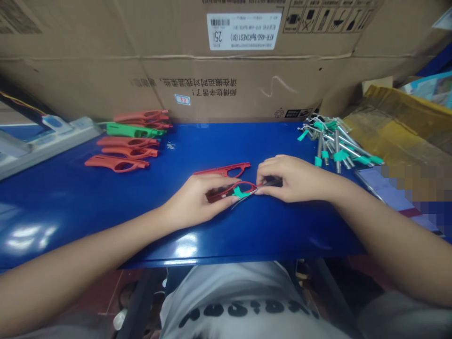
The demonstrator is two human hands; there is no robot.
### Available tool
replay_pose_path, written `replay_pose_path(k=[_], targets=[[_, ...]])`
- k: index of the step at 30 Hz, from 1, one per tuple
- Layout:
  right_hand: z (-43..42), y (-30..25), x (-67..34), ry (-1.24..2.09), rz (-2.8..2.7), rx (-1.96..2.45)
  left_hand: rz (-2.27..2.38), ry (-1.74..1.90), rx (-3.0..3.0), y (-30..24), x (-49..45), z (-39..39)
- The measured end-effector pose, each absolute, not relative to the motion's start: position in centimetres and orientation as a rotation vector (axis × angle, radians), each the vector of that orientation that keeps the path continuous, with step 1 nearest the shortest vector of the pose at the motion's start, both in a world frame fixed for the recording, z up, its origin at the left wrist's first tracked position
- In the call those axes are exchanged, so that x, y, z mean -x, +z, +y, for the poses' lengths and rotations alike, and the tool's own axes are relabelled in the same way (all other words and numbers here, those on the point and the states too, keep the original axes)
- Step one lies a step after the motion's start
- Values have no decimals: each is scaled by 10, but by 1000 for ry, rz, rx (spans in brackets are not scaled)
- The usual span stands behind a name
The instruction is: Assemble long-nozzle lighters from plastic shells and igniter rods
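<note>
My left hand (203, 200) is closed around a red lighter shell half (249, 184) over the middle of the blue table. A green plastic piece (240, 192) shows at the shell's looped end, by my left thumb and fingertips. My right hand (287, 179) pinches a slim dark rod (271, 183) at that same end; its fingers hide part of it, and I cannot tell how far it sits in the shell. Just behind my left hand lies another red shell half (231, 169), flat on the table.
Red shells (120, 163) and a green one (132, 129) lie at the left, near a white power strip (52, 143). Several metal tubes with green pieces (339, 150) are heaped at the right. A large cardboard box (169, 70) stands behind; a taped carton (399, 117) stands right.
</note>
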State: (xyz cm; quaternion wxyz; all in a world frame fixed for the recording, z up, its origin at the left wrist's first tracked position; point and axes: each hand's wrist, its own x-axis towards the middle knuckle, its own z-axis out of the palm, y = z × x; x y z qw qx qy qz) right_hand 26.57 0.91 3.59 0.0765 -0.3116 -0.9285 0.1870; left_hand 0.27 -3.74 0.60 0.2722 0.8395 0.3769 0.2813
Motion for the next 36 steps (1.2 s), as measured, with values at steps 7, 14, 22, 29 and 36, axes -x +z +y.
replay_pose_path(k=[7,14,22,29,36], targets=[[10,34,-266,655,-2729,890,1002,769,-1956,8,-7,-37],[3,35,-260,748,-2756,920,993,659,-1833,13,-7,-36],[9,40,-266,1020,-2725,1052,1005,667,-2190,13,0,-36],[14,43,-273,799,-2855,903,971,475,-2729,12,11,-31],[14,43,-274,627,-2919,942,944,372,-2799,11,9,-32]])
